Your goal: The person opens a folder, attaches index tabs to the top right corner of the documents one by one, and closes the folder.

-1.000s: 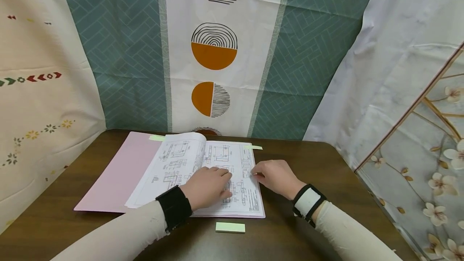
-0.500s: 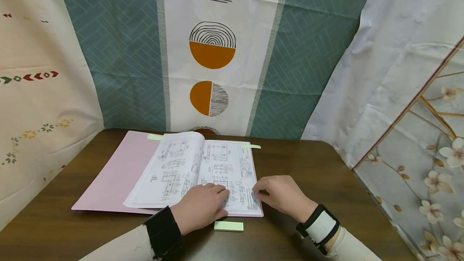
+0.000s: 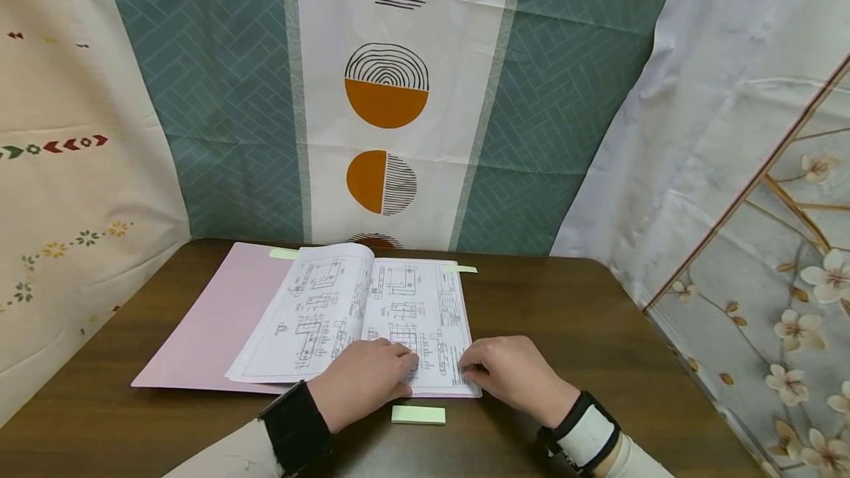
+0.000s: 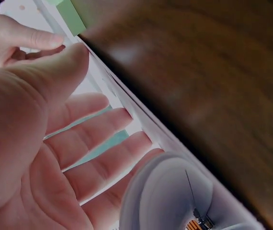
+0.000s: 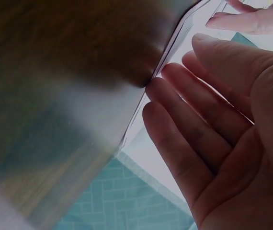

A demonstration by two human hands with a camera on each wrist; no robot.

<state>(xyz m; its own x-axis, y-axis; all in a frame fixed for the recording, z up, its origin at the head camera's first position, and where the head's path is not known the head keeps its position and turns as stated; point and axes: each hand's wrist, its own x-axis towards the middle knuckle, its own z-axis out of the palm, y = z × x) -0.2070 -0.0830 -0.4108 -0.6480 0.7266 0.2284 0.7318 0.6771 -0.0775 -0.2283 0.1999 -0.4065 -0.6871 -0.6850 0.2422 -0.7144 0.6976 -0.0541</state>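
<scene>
A pink folder (image 3: 202,338) lies spread on the table, holding a stack of white pages printed with technical drawings. One page (image 3: 312,330) is turned over to the left, curving up near the spine; the right-hand page (image 3: 432,301) lies flat. My left hand (image 3: 365,382) rests on the lower part of the right-hand page, its fingers extended and slightly bent in the left wrist view. At that page's lower right edge is my right hand (image 3: 514,375). The right wrist view shows its fingers (image 5: 160,122) gently bent, fingertips at the edge, thumb apart from them.
A pad of pale green sticky notes (image 3: 418,414) lies on the brown table (image 3: 564,301) in front of the folder. Green sticky tabs stick out at the folder's upper left (image 3: 283,253) and the page's upper right (image 3: 460,268). Patterned cloths (image 3: 229,94) hang behind.
Both hands have slid down toward the near edge of the page, the left also a little leftward. The right hand has stayed along the page's right edge.
</scene>
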